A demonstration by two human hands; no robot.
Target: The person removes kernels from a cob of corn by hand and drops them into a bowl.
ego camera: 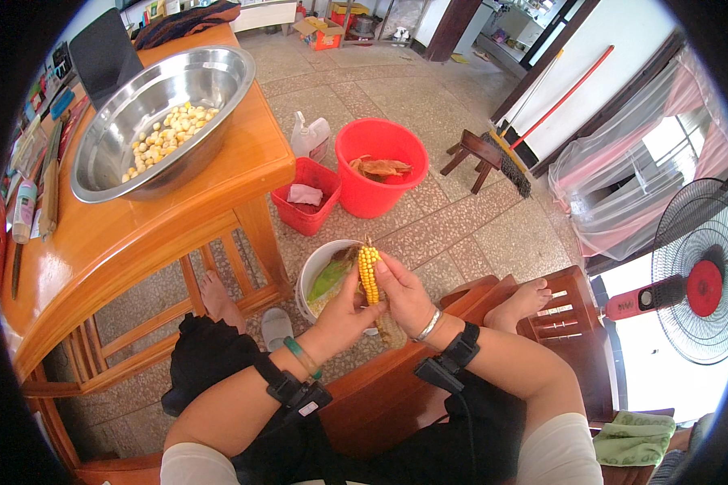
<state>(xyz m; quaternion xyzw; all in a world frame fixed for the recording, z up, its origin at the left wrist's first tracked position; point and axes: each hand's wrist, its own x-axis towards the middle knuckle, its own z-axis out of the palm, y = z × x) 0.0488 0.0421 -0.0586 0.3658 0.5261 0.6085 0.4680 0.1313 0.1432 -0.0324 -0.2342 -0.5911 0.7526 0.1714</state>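
Observation:
An ear of yellow corn [369, 276] is held upright between my two hands, above a white bucket. My left hand [346, 312] grips it from the left, fingers curled around its side. My right hand [405, 294] holds its right side, with the thumb on the kernels near the top. Part of the cob, bare of kernels, shows below the hands. The white bucket [301, 285] holds a green husk and other corn scraps, partly hidden by my hands. Loose pale yellow kernels [173, 136] lie in a large steel basin [236, 91] on the wooden table.
A small red bin [303, 221] and a larger red bucket [373, 197] stand on the floor beyond the white bucket, near a plastic jug [310, 136]. The wooden table [252, 163] is at left. A low stool [479, 150], brooms and a fan [704, 288] are at right.

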